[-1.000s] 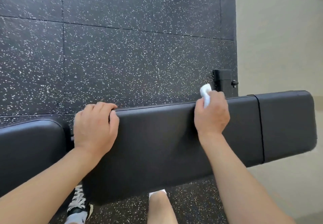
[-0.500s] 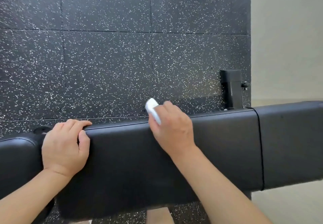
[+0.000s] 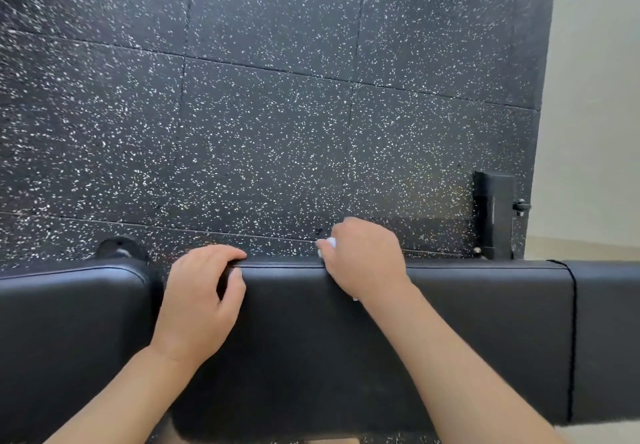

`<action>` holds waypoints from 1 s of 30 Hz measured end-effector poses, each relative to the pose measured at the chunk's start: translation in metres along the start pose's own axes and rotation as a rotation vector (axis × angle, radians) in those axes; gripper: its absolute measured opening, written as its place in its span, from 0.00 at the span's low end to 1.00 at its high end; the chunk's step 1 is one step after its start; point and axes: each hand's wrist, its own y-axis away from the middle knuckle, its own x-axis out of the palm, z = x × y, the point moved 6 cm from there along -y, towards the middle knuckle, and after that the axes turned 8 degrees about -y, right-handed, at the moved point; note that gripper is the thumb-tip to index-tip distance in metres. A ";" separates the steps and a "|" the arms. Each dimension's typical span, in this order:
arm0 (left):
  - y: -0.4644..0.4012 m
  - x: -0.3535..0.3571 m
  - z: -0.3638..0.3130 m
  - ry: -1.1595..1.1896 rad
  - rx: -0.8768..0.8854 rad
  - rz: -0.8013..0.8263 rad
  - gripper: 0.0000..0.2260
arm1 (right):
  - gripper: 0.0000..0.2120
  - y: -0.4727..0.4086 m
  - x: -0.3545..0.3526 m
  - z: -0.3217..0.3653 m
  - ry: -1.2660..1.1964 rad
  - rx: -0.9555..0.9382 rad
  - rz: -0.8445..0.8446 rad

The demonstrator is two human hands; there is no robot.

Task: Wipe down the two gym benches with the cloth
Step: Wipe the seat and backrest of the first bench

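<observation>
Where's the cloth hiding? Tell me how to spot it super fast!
Find the long black bench pad stretching across the bottom, then the right hand curled over its far edge. The cloth is the small white bit poking out past that hand's fingers, the only white thing against the black pad and speckled floor.

A black padded gym bench (image 3: 450, 332) spans the lower half of the frame, with a seam near its right end. A second black pad (image 3: 69, 322) sits at lower left. Both stand on black speckled rubber floor tiles (image 3: 263, 132) filling the upper frame.
</observation>
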 end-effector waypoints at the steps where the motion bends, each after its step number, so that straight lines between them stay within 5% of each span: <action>1: 0.002 -0.004 0.004 0.025 -0.007 0.031 0.16 | 0.21 -0.003 0.008 0.032 -0.019 -0.036 0.002; 6: 0.004 -0.037 0.037 -0.197 -0.060 0.071 0.05 | 0.21 -0.023 0.046 0.173 -0.094 -0.146 -0.012; 9: 0.007 -0.050 0.064 -0.300 -0.032 0.143 0.09 | 0.16 -0.027 0.057 0.203 -0.132 -0.147 0.037; 13: 0.012 -0.047 0.076 -0.339 0.094 0.200 0.16 | 0.15 -0.003 0.035 0.152 -0.084 -0.113 -0.058; 18: 0.011 -0.039 0.079 -0.300 0.088 0.164 0.16 | 0.17 0.032 -0.010 0.014 -0.011 0.201 -0.127; 21: 0.013 -0.035 0.081 -0.302 0.095 0.132 0.15 | 0.20 0.029 -0.007 0.009 0.027 0.286 -0.146; 30: 0.013 -0.041 0.074 -0.332 0.074 0.212 0.18 | 0.18 -0.003 0.051 0.185 -0.120 -0.107 -0.077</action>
